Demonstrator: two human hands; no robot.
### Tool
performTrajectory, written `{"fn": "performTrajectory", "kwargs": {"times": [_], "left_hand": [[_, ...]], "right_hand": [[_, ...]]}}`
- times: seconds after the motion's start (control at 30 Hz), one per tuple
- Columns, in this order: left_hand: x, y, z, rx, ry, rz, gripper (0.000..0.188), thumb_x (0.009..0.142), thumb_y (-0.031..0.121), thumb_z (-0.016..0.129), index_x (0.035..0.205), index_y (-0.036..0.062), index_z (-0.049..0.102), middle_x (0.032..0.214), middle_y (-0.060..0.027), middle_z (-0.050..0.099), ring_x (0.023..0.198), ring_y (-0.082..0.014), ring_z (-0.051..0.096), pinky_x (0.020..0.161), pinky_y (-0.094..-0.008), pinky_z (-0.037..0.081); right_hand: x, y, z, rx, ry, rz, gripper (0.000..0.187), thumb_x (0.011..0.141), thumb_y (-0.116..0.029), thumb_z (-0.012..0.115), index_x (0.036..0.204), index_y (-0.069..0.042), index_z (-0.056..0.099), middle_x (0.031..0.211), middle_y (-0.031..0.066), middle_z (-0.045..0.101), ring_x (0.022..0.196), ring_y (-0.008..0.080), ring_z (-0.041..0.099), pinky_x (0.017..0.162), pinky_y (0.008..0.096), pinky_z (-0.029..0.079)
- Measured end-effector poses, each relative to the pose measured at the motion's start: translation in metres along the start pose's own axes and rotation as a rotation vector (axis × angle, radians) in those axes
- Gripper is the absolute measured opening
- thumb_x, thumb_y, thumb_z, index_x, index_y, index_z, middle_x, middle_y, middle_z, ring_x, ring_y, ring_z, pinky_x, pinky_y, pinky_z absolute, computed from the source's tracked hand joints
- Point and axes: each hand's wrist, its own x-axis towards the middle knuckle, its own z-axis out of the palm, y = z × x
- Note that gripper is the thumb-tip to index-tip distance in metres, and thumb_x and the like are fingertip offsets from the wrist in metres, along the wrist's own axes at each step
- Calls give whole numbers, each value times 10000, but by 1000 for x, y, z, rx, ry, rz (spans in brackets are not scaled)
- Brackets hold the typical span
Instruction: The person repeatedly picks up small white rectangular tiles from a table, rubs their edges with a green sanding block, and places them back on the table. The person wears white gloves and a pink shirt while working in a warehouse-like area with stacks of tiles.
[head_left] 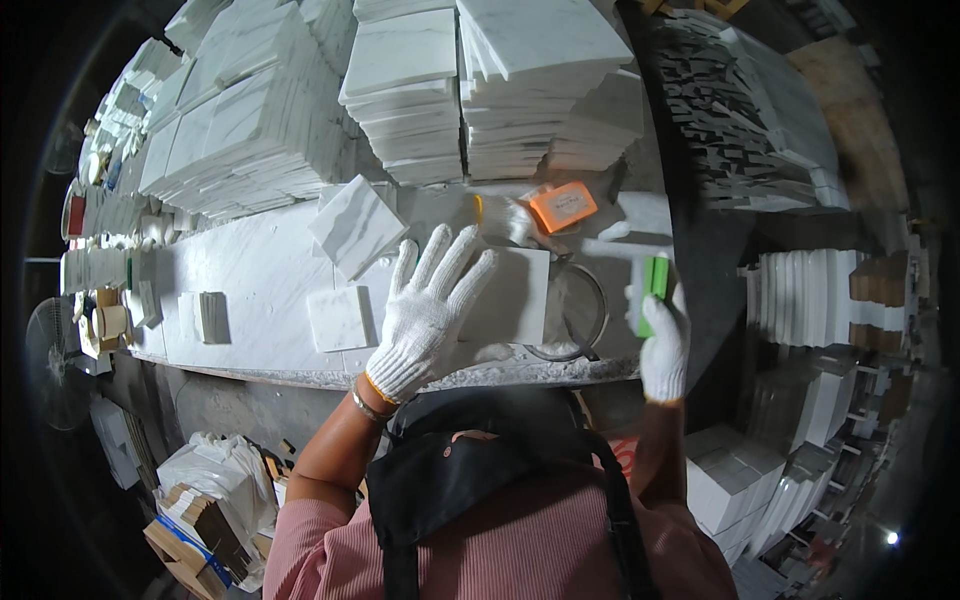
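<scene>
My left hand (425, 315), in a white knitted glove with a yellow cuff edge, lies with fingers spread over the left part of a pale square stone tile (515, 300). Its fingertips point toward the far side of the workbench. At the bench's right edge my right hand (666, 350), gloved the same way, is closed around a green hand sanding block (653, 295). The block stands apart from the tile, to its right. An orange block (564, 207) of similar shape rests beyond the tile, beside a crumpled white glove (508, 218).
A dark curved hoop (604, 310) lies right of the tile. Left of my left hand are a grey-veined tile (358, 228) and a smaller white tile (338, 318). Tall stacks of marble tiles (400, 110) line the far side. A fan (58, 350) stands at far left.
</scene>
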Motion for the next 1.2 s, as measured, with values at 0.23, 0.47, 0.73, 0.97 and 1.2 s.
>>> {"fn": "performTrajectory", "kwargs": {"times": [0.23, 0.47, 0.73, 0.97, 1.2], "left_hand": [[5, 1, -1, 12, 13, 55, 811, 712, 606, 772, 1438, 321, 548, 1551, -192, 398, 1432, -403, 384, 1160, -605, 274], [2, -1, 0, -44, 54, 50, 733, 694, 524, 787, 1383, 363, 593, 1540, -186, 410, 1413, -406, 409, 1138, -624, 304], [4, 1, -2, -96, 42, 40, 738, 673, 416, 801, 1380, 383, 592, 1550, -179, 405, 1422, -391, 409, 1139, -620, 310], [4, -1, 5, -4, 55, 58, 741, 709, 550, 795, 1395, 360, 587, 1533, -178, 414, 1419, -400, 399, 1156, -592, 301], [3, -2, 2, -36, 67, 48, 740, 703, 559, 803, 1383, 356, 596, 1531, -173, 418, 1411, -397, 409, 1151, -595, 306]], "right_hand": [[-23, 7, 106, -125, -63, -105, 737, 956, -340, 651, 1575, -101, 331, 1355, 96, 537, 1057, 134, 600, 885, 291, 507], [-18, -6, 114, -223, -107, -205, 709, 976, -189, 644, 1579, -49, 299, 1248, 105, 582, 1017, 160, 594, 888, 322, 525], [17, 6, 102, -514, -81, -235, 704, 937, -84, 662, 1540, 35, 318, 1373, 232, 522, 1182, 306, 580, 972, 404, 508], [-31, -10, 110, -842, -113, -745, 778, 880, -100, 721, 1544, 19, 334, 1299, 261, 556, 1130, 365, 617, 922, 432, 533], [-30, -11, 110, -669, -164, -577, 777, 912, -127, 689, 1558, 28, 287, 1355, 242, 521, 1121, 329, 604, 954, 416, 508]]}}
